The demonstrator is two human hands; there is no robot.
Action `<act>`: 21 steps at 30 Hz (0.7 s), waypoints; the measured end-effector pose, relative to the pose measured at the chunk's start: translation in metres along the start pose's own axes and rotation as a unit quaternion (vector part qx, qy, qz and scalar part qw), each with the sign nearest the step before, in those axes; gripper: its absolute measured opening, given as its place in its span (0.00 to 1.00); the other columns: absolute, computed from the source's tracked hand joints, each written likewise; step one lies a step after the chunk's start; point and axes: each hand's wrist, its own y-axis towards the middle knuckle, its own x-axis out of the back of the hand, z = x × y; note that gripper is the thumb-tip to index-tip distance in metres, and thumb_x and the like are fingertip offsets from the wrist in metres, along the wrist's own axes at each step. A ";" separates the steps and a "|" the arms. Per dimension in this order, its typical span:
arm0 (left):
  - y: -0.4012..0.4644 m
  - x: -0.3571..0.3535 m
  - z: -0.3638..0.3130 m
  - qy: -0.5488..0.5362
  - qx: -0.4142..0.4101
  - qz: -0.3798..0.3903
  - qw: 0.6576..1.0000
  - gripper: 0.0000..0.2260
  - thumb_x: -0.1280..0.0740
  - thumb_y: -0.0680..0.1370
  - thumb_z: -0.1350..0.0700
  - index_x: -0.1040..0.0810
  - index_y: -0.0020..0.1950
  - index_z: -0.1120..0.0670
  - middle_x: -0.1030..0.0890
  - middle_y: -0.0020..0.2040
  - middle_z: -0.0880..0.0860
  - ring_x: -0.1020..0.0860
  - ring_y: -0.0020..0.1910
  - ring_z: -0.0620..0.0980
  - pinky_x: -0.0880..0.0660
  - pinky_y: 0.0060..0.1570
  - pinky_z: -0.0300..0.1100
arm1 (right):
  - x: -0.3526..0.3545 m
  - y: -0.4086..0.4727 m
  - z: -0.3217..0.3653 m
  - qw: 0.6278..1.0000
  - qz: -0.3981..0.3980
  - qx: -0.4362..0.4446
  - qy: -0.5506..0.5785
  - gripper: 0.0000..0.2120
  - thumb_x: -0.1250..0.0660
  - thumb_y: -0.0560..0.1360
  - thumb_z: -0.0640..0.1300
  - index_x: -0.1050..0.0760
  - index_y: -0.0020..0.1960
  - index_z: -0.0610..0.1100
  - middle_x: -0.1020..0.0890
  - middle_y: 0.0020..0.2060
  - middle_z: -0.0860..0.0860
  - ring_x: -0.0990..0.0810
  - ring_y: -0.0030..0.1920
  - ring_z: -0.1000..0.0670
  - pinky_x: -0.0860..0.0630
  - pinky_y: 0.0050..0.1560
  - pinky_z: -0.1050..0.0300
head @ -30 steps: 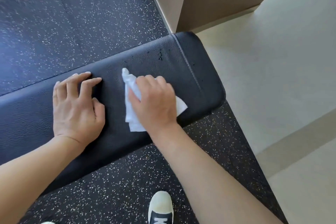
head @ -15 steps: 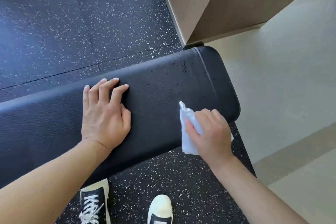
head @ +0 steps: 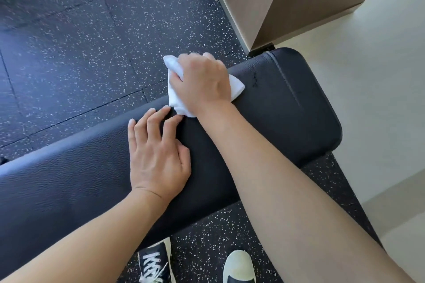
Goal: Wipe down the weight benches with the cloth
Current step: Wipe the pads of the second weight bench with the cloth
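A black padded weight bench runs from the lower left to the right of the head view. My right hand grips a crumpled white cloth and holds it against the bench's far edge. The cloth sticks out on both sides of the hand. My left hand rests flat on the bench top with its fingers spread, its fingertips just short of the cloth. Small dark marks show on the pad to the right of the cloth.
Dark speckled rubber flooring lies beyond and below the bench. A beige wall corner stands just behind the bench's right end, with pale floor to the right. My two shoes stand below the bench.
My right hand has carried the cloth from the bench's near edge across the pad to its far edge. My left hand stays pressed on the pad. The view has shifted.
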 end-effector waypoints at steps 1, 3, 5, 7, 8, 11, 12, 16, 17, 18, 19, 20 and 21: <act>0.000 0.000 0.000 0.001 0.001 -0.001 1.000 0.20 0.39 0.75 0.56 0.24 0.66 0.56 0.27 0.73 0.58 0.33 0.75 0.64 0.42 0.77 0.68 | 0.001 -0.016 0.002 0.999 -0.031 -0.001 0.030 0.10 0.34 0.79 0.52 0.23 0.44 0.48 0.18 0.41 0.50 0.22 0.45 0.42 0.34 0.43 0.50; -0.001 -0.001 0.001 0.001 0.002 -0.002 1.000 0.18 0.39 0.76 0.54 0.24 0.64 0.57 0.27 0.73 0.57 0.34 0.75 0.64 0.42 0.76 0.69 | 0.009 -0.057 -0.001 0.992 -0.089 0.012 0.094 0.12 0.30 0.77 0.50 0.25 0.39 0.45 0.22 0.35 0.49 0.25 0.38 0.42 0.32 0.38 0.48; -0.002 -0.002 0.001 -0.001 0.004 -0.003 1.000 0.20 0.40 0.76 0.54 0.23 0.66 0.55 0.28 0.74 0.57 0.34 0.75 0.64 0.42 0.77 0.68 | 0.019 -0.094 -0.022 0.989 -0.098 0.062 0.089 0.13 0.30 0.77 0.48 0.28 0.38 0.45 0.25 0.34 0.48 0.27 0.37 0.42 0.31 0.36 0.46; 0.000 -0.003 0.002 0.001 0.001 -0.006 1.000 0.22 0.40 0.75 0.56 0.24 0.69 0.54 0.28 0.74 0.57 0.34 0.76 0.64 0.43 0.78 0.68 | 0.032 -0.111 -0.060 0.989 -0.102 0.099 0.029 0.13 0.32 0.79 0.48 0.27 0.39 0.45 0.26 0.34 0.48 0.27 0.37 0.42 0.30 0.35 0.44; 0.000 -0.003 0.002 0.003 -0.001 -0.008 1.000 0.23 0.40 0.74 0.56 0.25 0.69 0.54 0.28 0.75 0.57 0.34 0.76 0.64 0.44 0.78 0.67 | 0.040 -0.111 -0.081 0.990 -0.106 0.091 0.003 0.13 0.32 0.80 0.48 0.26 0.39 0.45 0.26 0.33 0.48 0.27 0.36 0.42 0.30 0.34 0.44; -0.001 -0.002 0.001 0.000 -0.003 -0.016 1.000 0.23 0.40 0.75 0.56 0.25 0.70 0.54 0.28 0.74 0.57 0.33 0.76 0.65 0.43 0.77 0.68 | 0.051 -0.083 -0.122 0.992 -0.126 0.009 -0.023 0.17 0.33 0.82 0.49 0.29 0.37 0.42 0.26 0.32 0.44 0.29 0.35 0.41 0.29 0.34 0.43; 0.000 -0.003 0.001 -0.001 -0.004 -0.017 1.000 0.23 0.40 0.75 0.55 0.25 0.70 0.54 0.28 0.74 0.57 0.33 0.76 0.65 0.43 0.78 0.68 | 0.052 -0.066 -0.125 0.991 -0.128 -0.033 -0.020 0.17 0.34 0.82 0.49 0.31 0.37 0.43 0.26 0.33 0.43 0.29 0.35 0.40 0.30 0.35 0.44; -0.002 -0.004 0.004 0.003 -0.007 -0.017 1.000 0.23 0.40 0.75 0.56 0.25 0.70 0.55 0.28 0.74 0.58 0.33 0.76 0.65 0.43 0.77 0.68 | 0.039 -0.010 -0.081 0.987 -0.089 -0.128 -0.026 0.11 0.34 0.80 0.50 0.24 0.44 0.44 0.19 0.42 0.44 0.23 0.45 0.38 0.33 0.40 0.46; -0.002 -0.004 0.005 0.004 -0.008 -0.017 1.000 0.23 0.40 0.75 0.56 0.24 0.69 0.55 0.28 0.74 0.58 0.33 0.75 0.66 0.43 0.77 0.68 | 0.031 -0.003 -0.060 0.990 -0.087 -0.106 -0.024 0.07 0.32 0.79 0.47 0.22 0.44 0.45 0.18 0.41 0.45 0.21 0.44 0.38 0.33 0.39 0.47; 0.000 -0.003 0.004 0.005 -0.008 -0.017 1.000 0.22 0.41 0.75 0.56 0.24 0.69 0.56 0.27 0.73 0.59 0.33 0.75 0.66 0.43 0.77 0.69 | 0.022 0.002 -0.037 0.994 -0.083 -0.069 -0.016 0.05 0.31 0.77 0.45 0.21 0.44 0.45 0.17 0.40 0.45 0.20 0.43 0.38 0.33 0.38 0.48; 0.000 -0.003 0.003 0.007 -0.008 -0.014 1.000 0.21 0.41 0.75 0.55 0.24 0.67 0.56 0.27 0.72 0.59 0.33 0.74 0.66 0.43 0.77 0.69 | 0.014 0.002 -0.013 0.998 -0.056 -0.031 -0.008 0.04 0.31 0.77 0.45 0.20 0.45 0.46 0.17 0.40 0.46 0.20 0.44 0.38 0.32 0.40 0.48; 0.001 -0.003 0.002 0.009 -0.006 -0.011 1.000 0.20 0.42 0.74 0.55 0.24 0.64 0.57 0.26 0.70 0.61 0.33 0.73 0.66 0.42 0.76 0.70 | 0.008 -0.001 0.008 1.000 -0.014 0.000 0.006 0.06 0.33 0.79 0.48 0.21 0.46 0.48 0.17 0.43 0.48 0.20 0.46 0.39 0.31 0.42 0.48; 0.001 -0.002 0.002 0.010 -0.005 -0.010 1.000 0.18 0.42 0.74 0.55 0.24 0.62 0.58 0.26 0.68 0.62 0.32 0.73 0.66 0.41 0.75 0.71 | 0.003 -0.006 0.021 0.999 0.016 0.023 0.028 0.07 0.34 0.79 0.51 0.21 0.47 0.48 0.17 0.43 0.49 0.20 0.48 0.41 0.30 0.44 0.48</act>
